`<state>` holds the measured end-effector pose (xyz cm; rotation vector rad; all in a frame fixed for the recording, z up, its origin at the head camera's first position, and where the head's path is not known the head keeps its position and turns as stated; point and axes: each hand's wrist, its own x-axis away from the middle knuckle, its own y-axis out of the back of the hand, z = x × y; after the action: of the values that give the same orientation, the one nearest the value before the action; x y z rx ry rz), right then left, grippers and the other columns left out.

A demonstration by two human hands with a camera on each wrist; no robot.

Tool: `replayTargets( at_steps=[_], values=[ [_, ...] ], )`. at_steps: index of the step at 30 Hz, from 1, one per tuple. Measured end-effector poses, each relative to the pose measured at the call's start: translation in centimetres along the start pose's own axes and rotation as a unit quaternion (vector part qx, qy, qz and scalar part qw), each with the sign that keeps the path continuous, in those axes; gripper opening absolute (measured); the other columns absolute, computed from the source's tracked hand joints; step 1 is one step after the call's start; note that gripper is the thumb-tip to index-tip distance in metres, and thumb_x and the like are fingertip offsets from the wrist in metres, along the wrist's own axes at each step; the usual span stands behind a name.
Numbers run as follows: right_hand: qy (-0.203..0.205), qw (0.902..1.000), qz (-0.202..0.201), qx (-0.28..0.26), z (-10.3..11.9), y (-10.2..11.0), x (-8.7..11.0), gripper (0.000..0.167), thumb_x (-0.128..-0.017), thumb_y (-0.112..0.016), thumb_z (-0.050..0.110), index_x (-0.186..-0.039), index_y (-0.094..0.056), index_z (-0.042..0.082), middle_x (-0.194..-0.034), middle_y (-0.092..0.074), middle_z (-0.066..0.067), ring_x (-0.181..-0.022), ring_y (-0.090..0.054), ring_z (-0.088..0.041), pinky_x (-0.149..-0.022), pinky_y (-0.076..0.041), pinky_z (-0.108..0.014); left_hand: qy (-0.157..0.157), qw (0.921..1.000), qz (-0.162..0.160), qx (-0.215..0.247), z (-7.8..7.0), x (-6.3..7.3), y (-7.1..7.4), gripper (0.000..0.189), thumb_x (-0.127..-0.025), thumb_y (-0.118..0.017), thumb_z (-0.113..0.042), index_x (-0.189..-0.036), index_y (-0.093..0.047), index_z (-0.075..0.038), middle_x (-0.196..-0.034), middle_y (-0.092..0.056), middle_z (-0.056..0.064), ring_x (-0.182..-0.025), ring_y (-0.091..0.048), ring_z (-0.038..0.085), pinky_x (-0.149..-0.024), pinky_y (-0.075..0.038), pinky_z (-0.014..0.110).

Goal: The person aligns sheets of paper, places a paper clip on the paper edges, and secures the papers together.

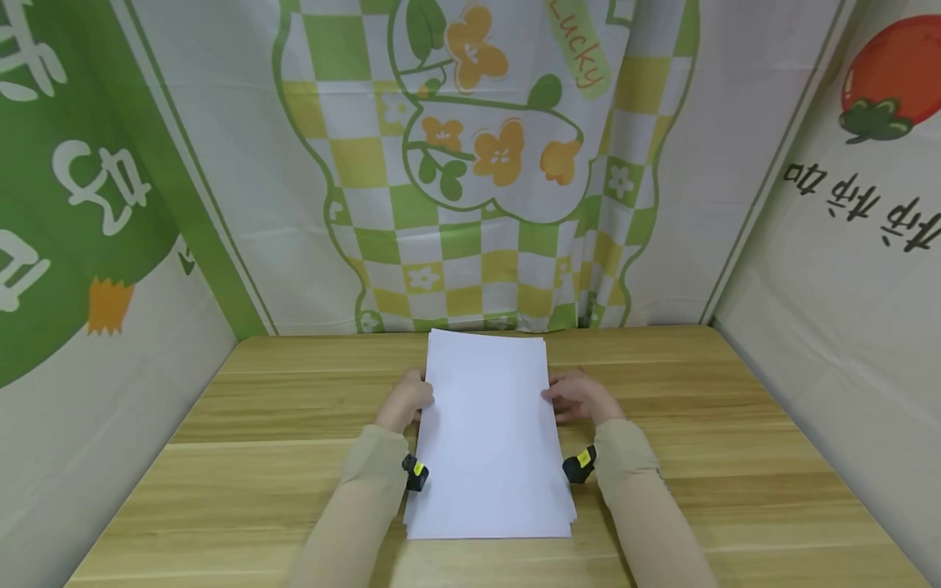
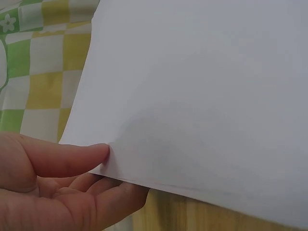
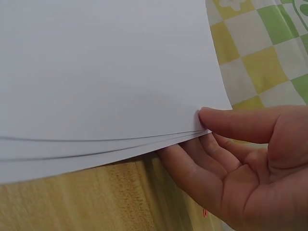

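Several white sheets of paper (image 1: 488,441) lie in a loose stack, slightly fanned at the near corners. My left hand (image 1: 407,400) pinches the left edge, its thumb (image 2: 72,159) on top and curled fingers underneath. On the opposite edge my right hand (image 1: 583,396) holds the stack the same way, with the thumb (image 3: 240,124) pressing the top sheet. In the right wrist view the sheet edges (image 3: 96,149) spread apart in layers. The fingertips below the paper are partly hidden.
Beneath the paper is a wooden table (image 1: 735,457) with rounded back corners. A checked green and yellow curtain (image 1: 478,261) hangs right behind its far edge. Printed cloth walls (image 1: 831,310) stand at both sides. Each wrist carries a small black camera (image 1: 580,465).
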<state>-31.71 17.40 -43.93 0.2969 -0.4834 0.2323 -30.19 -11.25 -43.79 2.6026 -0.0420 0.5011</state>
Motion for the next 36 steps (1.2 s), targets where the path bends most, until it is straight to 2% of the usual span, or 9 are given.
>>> replayTargets(
  at_steps=[8, 15, 25, 31, 36],
  values=[
    [0.008, 0.9996, -0.004, -0.025, 0.0, -0.2, 0.2, 0.033, -0.093, -0.053, 0.001, -0.125, -0.044, -0.002, -0.092, -0.051, -0.006, -0.081, -0.052, -0.017, -0.068, -0.052, -0.032, -0.048, 0.9977, 0.025, 0.040, -0.2, 0.3, 0.3, 0.061, -0.085, -0.032, 0.012, -0.145, -0.024, 0.006, -0.144, -0.036, 0.027, -0.116, -0.046, 0.035, -0.093, -0.044, 0.047],
    [0.030, 0.9989, -0.003, -0.035, 0.1, -0.2, 0.5, 0.031, -0.093, -0.052, 0.000, -0.123, -0.044, -0.002, -0.089, -0.049, -0.006, -0.077, -0.051, -0.016, -0.065, -0.052, -0.031, -0.057, 0.9948, 0.049, 0.068, -0.4, 0.7, 0.7, 0.061, -0.088, -0.035, 0.010, -0.147, -0.018, 0.007, -0.148, -0.028, 0.027, -0.130, -0.038, 0.040, -0.104, -0.035, 0.055],
    [0.068, 0.9968, 0.016, -0.039, 0.4, 0.0, 1.3, 0.038, -0.094, -0.049, 0.002, -0.130, -0.038, -0.003, -0.091, -0.052, -0.005, -0.080, -0.053, -0.015, -0.068, -0.051, -0.032, -0.076, 0.9888, 0.086, 0.094, 0.0, 0.7, 1.4, 0.055, -0.093, -0.041, 0.002, -0.145, -0.025, 0.006, -0.147, -0.033, 0.025, -0.133, -0.035, 0.040, -0.107, -0.029, 0.058],
    [0.085, 0.9957, 0.014, -0.035, 0.5, 0.2, 1.7, 0.035, -0.095, -0.050, 0.004, -0.127, -0.040, -0.002, -0.094, -0.051, -0.005, -0.082, -0.052, -0.014, -0.070, -0.050, -0.032, -0.083, 0.9878, 0.087, 0.099, -0.2, 1.1, 1.8, 0.055, -0.095, -0.041, 0.001, -0.146, -0.022, 0.006, -0.149, -0.028, 0.026, -0.137, -0.028, 0.041, -0.110, -0.024, 0.057],
    [0.100, 0.9940, 0.015, -0.042, 1.0, 0.2, 2.0, 0.034, -0.095, -0.051, 0.006, -0.126, -0.041, -0.003, -0.092, -0.052, -0.003, -0.083, -0.054, -0.014, -0.072, -0.051, -0.031, -0.111, 0.9829, 0.085, 0.119, -0.6, 1.3, 2.1, 0.052, -0.095, -0.036, 0.004, -0.144, -0.021, 0.010, -0.147, -0.028, 0.029, -0.135, -0.030, 0.043, -0.110, -0.025, 0.056]
  ],
)
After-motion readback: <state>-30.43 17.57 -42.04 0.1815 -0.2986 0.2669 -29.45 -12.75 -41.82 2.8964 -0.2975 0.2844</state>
